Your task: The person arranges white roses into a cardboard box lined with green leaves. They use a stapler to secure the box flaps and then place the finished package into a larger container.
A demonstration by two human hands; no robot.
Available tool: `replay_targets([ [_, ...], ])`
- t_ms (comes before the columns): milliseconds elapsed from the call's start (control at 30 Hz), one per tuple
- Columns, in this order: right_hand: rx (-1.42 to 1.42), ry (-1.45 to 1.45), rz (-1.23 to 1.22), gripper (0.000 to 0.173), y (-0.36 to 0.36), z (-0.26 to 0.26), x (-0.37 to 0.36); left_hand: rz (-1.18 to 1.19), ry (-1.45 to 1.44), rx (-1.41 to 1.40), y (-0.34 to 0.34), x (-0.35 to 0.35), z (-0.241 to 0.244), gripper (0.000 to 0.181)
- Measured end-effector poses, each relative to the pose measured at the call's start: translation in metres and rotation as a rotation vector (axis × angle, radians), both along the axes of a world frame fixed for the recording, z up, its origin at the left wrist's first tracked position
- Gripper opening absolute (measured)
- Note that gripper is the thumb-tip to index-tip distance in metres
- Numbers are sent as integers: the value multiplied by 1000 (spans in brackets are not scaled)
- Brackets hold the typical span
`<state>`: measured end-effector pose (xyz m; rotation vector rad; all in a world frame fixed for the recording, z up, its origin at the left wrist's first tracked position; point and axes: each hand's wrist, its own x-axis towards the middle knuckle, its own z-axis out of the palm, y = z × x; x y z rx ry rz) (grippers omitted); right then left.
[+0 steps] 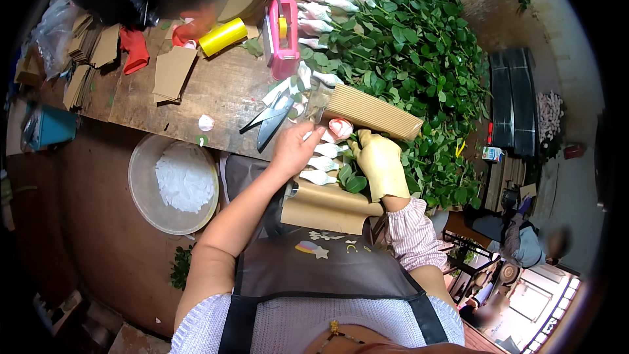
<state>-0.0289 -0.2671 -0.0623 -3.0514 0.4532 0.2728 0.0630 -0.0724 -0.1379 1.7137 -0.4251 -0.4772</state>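
Observation:
A pink rose (340, 129) lies between my hands, its petals uncovered at the tip. Bare, my left hand (295, 150) is beside the bloom, thumb and finger pinched on a small white piece (307, 135). My right hand (381, 164), in a pale yellow glove, closes around the rose's stem, which its fingers mostly hide. Just below are several rosebuds in white net sleeves (322, 163), on brown kraft paper (327, 206). Beyond the rose sits a bundle wrapped in corrugated cardboard (373, 112). Black-bladed scissors (271, 120) rest open left of my left hand.
Leafy rose stems (417, 44) cover the table's right side. A pink tape dispenser (285, 39), yellow roll (222, 37) and cardboard pieces (174, 73) occupy the wooden table (216, 93). A tub (140, 206) of white scraps stands below its edge. Another person (526, 246) is at far right.

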Motion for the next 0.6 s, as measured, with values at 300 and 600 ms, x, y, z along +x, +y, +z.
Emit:
replay_targets([
  [300,19,10,7,37,-3,1,-5,410,6,-356,41,21,6,29],
  [600,118,136,-43,56,1,11,-2,-240,-63,247,24,3,36,33],
])
